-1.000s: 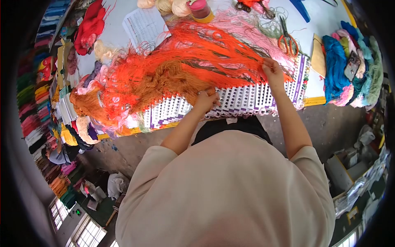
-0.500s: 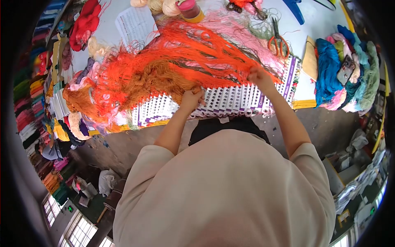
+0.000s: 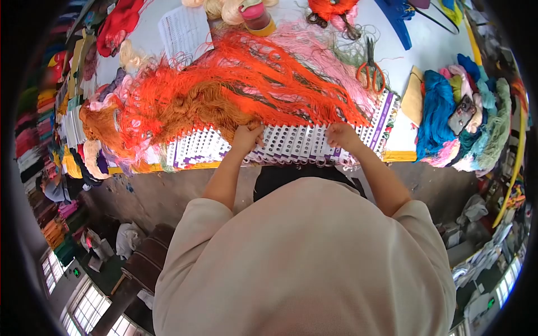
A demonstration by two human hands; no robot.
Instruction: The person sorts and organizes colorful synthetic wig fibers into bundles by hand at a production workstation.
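Observation:
Fanned along the table's front edge lie white punched cards (image 3: 291, 140) with rows of holes and purple bands. Orange-red thread (image 3: 263, 61) spreads from their upper edges, with a loose bundle of brown thread (image 3: 204, 109) on top at the left. My left hand (image 3: 246, 138) is closed on the lower end of the brown thread, over the cards. Further right, my right hand (image 3: 343, 136) rests at the cards with its fingers curled together; what they pinch is too small to make out. Pink thread (image 3: 314, 39) lies behind the orange.
Orange-handled scissors (image 3: 370, 70) lie behind the cards at the right. A pink-topped jar (image 3: 258, 18), a printed sheet (image 3: 182, 31) and a blue tool (image 3: 397, 19) are at the back. Coloured skeins (image 3: 438, 112) hang over the right edge, with a phone (image 3: 462, 115) on them.
My right hand has come down and a little left, from above the orange thread to the cards. My left hand stays at the brown thread. The whole view has shifted slightly.

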